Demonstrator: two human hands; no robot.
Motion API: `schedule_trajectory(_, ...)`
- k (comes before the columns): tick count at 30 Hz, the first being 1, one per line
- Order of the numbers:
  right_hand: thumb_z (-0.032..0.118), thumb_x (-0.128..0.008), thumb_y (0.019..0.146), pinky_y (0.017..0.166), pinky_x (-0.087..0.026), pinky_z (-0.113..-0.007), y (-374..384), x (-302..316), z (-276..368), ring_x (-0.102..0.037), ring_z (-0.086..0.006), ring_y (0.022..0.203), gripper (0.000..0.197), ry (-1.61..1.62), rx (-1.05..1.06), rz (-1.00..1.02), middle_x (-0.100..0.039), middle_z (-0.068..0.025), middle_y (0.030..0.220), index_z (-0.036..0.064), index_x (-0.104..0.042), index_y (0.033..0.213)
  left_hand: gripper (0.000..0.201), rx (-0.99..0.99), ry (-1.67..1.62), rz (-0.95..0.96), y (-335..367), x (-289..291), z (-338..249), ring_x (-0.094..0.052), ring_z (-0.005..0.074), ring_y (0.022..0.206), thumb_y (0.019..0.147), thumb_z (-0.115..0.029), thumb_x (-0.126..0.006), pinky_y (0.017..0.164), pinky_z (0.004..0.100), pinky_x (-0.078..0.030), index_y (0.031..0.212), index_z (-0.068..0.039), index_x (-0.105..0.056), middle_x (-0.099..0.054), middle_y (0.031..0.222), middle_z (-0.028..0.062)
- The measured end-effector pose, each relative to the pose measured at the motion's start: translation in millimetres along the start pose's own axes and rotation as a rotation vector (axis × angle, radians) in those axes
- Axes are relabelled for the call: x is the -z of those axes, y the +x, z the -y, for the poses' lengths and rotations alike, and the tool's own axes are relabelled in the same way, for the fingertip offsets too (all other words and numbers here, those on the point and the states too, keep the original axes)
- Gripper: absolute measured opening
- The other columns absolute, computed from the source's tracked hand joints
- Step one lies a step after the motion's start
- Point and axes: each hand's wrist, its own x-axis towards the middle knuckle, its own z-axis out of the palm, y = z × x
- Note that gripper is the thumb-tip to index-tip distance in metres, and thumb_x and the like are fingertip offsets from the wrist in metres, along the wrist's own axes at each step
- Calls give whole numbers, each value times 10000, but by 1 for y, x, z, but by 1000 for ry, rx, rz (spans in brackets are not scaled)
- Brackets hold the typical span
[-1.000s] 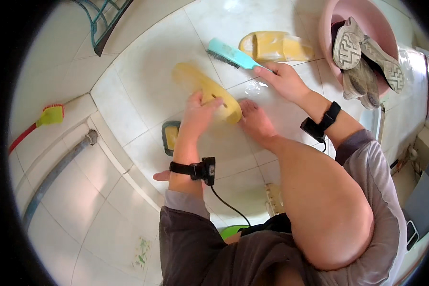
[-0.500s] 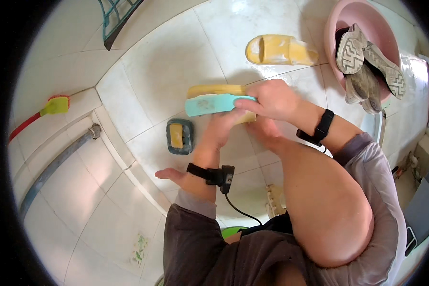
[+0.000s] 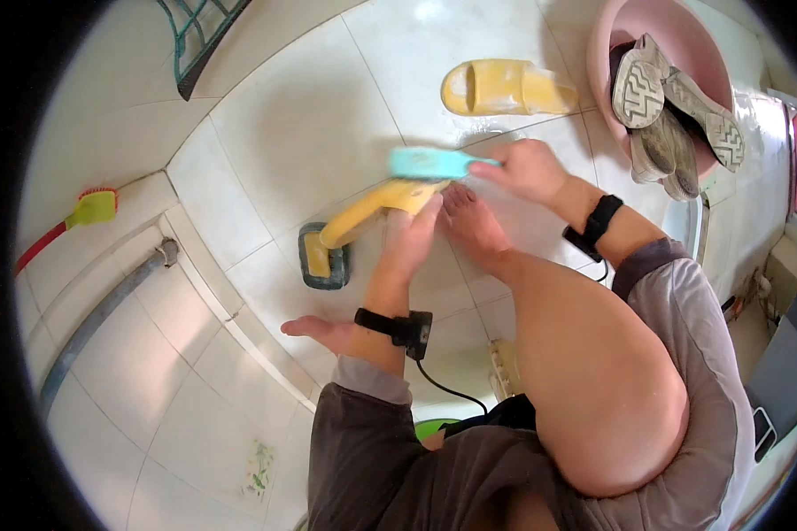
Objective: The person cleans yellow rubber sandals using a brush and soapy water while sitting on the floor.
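Observation:
My left hand (image 3: 411, 232) grips a yellow slipper (image 3: 359, 212), which is tilted above the tiled floor with its far end over the soap dish. In my right hand (image 3: 530, 172) is the handle of a turquoise scrubbing brush (image 3: 427, 163), its head blurred just above the slipper; its bristles are hidden. A bar of yellow soap (image 3: 317, 256) lies in the dark soap dish (image 3: 336, 271), to the left of my left hand. Another yellow slipper (image 3: 498, 87), streaked with white foam, lies flat on the floor farther away.
At the far right a pink basin (image 3: 607, 53) holds grey-soled shoes (image 3: 639, 92). A red-handled brush with a lime head (image 3: 92, 209) is by the left wall, above a grey pipe (image 3: 97, 310). My bare foot (image 3: 475, 223) is close to the slipper.
The brush has lifted off the held slipper and shifted to the right. My left hand has turned the slipper, swinging its left end down toward the soap dish.

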Motion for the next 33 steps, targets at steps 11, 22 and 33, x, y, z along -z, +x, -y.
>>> schedule_trajectory(11,648,-435,899,707,-511,-468,-1,11,-27,-641,-388,729,609,47,-181,123,-655,-191,722,110,-718,870,362,-35,-5,-62,-1,0,7,-551,209,1127,943,-212,-585,969,330,-414,1231,8,-581,-599,1227,105)
schedule_trajectory(22,642,-425,913,733,-496,-452,-4,-2,1,-638,-397,806,666,159,-140,85,-671,-207,815,40,-698,835,477,159,-21,-39,3,-2,-24,-519,206,1178,970,-344,-559,1016,321,-378,1275,22,-554,-576,1275,106)
schedule_trajectory(33,657,-465,892,783,-506,-440,1,-19,-20,-650,-378,837,620,259,-169,112,-683,-210,866,105,-733,978,437,187,-258,-143,-3,1,-2,-557,189,1116,983,-307,-534,966,319,-419,1239,46,-563,-590,1246,109)
